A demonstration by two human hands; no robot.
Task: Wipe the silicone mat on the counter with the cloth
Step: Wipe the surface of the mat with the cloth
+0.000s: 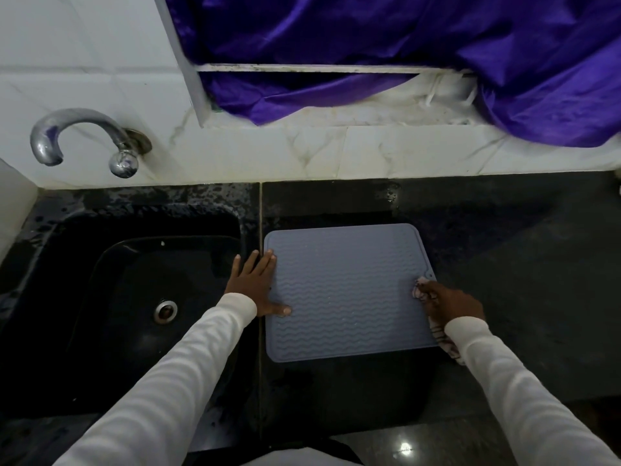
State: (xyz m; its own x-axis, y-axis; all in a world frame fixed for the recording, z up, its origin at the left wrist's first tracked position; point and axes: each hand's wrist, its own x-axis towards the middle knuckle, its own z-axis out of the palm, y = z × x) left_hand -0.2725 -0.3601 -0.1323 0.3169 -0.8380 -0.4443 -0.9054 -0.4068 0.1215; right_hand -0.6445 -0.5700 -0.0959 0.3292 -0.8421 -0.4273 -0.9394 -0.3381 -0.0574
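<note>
The silicone mat [349, 290] lies flat on the dark counter [504, 280], its left edge just beside the seam that separates it from the black sink [117, 297]. Small pale specks or droplets dot its wavy ridges, so most of the surface looks not yet wiped.

The left hand [257, 285] presses open and flat on the mat's left edge, fingers spread, closed on nothing; it serves as an anchor only. The right hand [447, 302] sits at the mat's right edge, its grip curled closed over the checked cloth [440, 331], which is bunched beneath the palm and trails out toward the sleeve (how much cloth actually touches the mat cannot be told).

The main risk, as I judge it, is the mat sliding. A stroke from the right edge pushes toward the sink, and the counter around the mat looks wet; if the left hand lifts or eases, the mat could skid over the seam and tip into the basin. A bunched cloth may also skip across the ridges and leave the grooves dirty. The trailing tail could drag on the wet counter beyond the mat's right edge and carry grime back. The purple fabric [403, 45] hangs well behind the mat and poses no hazard.
</note>
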